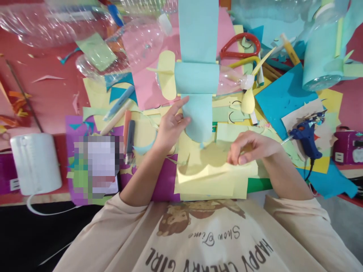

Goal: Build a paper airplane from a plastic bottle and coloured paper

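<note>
My left hand (170, 126) rests on the left edge of a long light blue paper strip (198, 113), fingers spread and pressing it down. The strip runs up over a clear plastic bottle (227, 79) that is wrapped in a band of the same blue paper and carries pale yellow paper wings (167, 73). My right hand (251, 147) is curled, pinching the edge of a yellow paper sheet (210, 177) that lies in front of me with a rounded piece cut out of it.
A blue hot glue gun (307, 136) lies at the right on paper scraps. Red-handled scissors (241, 45), markers (129, 132), clear bottles (56, 22), a white jar (35, 162) and many coloured paper sheets cover the red table (51, 94).
</note>
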Demonstrator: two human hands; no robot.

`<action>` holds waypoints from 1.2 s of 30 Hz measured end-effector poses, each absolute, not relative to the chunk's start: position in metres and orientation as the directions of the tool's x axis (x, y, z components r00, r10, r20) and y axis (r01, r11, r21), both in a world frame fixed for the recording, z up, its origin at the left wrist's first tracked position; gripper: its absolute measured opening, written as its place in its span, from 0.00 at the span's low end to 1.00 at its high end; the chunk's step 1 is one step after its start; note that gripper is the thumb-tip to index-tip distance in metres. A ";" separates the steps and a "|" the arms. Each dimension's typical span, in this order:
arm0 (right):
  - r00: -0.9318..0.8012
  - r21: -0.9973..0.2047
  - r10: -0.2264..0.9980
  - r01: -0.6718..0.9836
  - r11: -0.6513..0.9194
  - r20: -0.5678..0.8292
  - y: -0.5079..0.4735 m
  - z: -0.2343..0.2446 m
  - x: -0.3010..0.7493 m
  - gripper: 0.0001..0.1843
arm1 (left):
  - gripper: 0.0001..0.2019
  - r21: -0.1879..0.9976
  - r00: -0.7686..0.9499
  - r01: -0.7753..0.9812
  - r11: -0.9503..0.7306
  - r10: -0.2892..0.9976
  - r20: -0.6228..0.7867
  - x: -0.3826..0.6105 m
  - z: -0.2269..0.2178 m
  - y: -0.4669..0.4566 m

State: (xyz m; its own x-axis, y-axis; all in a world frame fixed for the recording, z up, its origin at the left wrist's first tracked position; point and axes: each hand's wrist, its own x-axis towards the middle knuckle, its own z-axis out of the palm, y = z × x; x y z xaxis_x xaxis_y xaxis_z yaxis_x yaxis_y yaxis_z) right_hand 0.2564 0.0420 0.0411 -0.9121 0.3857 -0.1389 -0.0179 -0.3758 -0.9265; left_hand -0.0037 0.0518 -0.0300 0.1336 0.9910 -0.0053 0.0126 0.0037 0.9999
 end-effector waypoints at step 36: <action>-0.002 -0.538 0.799 0.738 0.407 0.602 0.048 0.002 0.255 0.13 | 0.17 0.999 -0.135 0.047 0.016 0.991 -0.010 -0.005 -0.001 0.046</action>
State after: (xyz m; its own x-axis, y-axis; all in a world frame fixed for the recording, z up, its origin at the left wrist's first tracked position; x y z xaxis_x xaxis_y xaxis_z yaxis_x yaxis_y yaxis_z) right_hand 0.2552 0.0482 0.0023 -0.0015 0.7985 0.6020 0.7382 0.4070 -0.5380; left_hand -0.0049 0.0462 -0.0005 -0.1352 0.9908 -0.0100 0.0472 0.0165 0.9988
